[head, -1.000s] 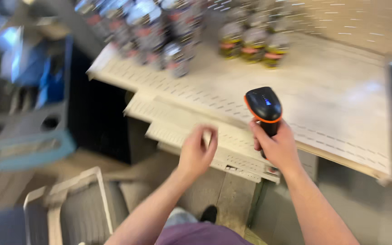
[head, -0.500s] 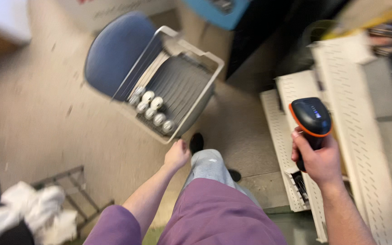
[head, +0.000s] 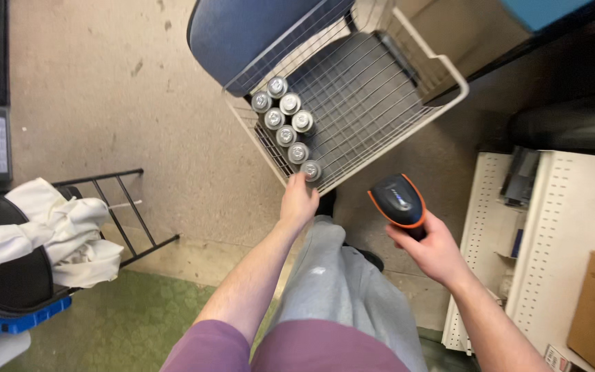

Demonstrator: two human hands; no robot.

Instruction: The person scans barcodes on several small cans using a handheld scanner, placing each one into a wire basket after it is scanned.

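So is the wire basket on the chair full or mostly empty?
Mostly empty: the wire basket holds only seven cans along its left edge; the rest is bare grid.
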